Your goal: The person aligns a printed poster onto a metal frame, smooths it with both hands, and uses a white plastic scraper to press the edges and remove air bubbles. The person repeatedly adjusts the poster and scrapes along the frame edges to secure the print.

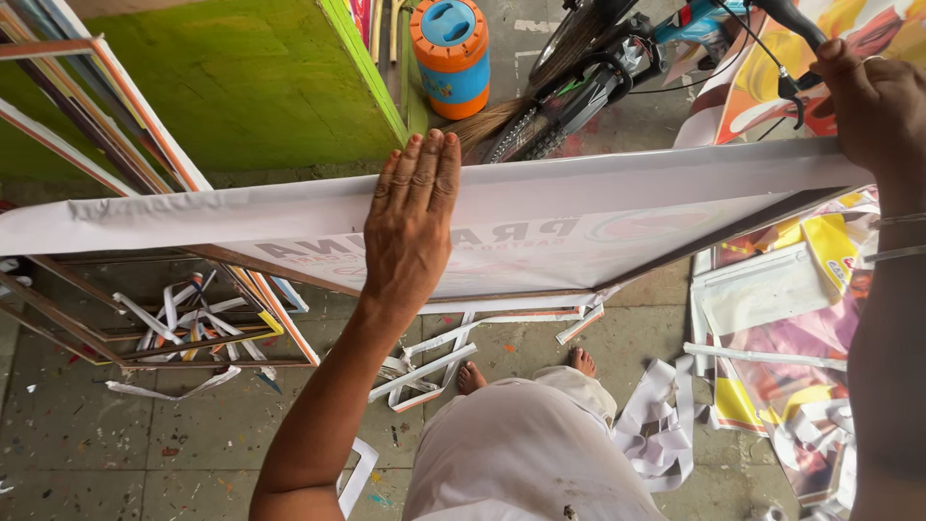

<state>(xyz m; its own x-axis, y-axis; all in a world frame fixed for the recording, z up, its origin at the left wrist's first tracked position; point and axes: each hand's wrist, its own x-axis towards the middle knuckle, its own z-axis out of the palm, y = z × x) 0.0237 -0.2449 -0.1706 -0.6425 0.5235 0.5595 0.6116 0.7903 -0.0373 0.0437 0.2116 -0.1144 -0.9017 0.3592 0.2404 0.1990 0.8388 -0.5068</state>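
While two hands (415, 217) press one banner (579, 207), one bicycle (588, 87) behind

Both hands, left hand (413, 217) and right hand (876, 106), press a white banner (579, 207) over its frame.

Behind the white banner frame (579, 207), a green board (241, 77), an orange-and-blue jug (451, 53) and a bicycle (579, 87) crowded the way; below it, paper strips (424, 371) littered the open floor (116, 444).
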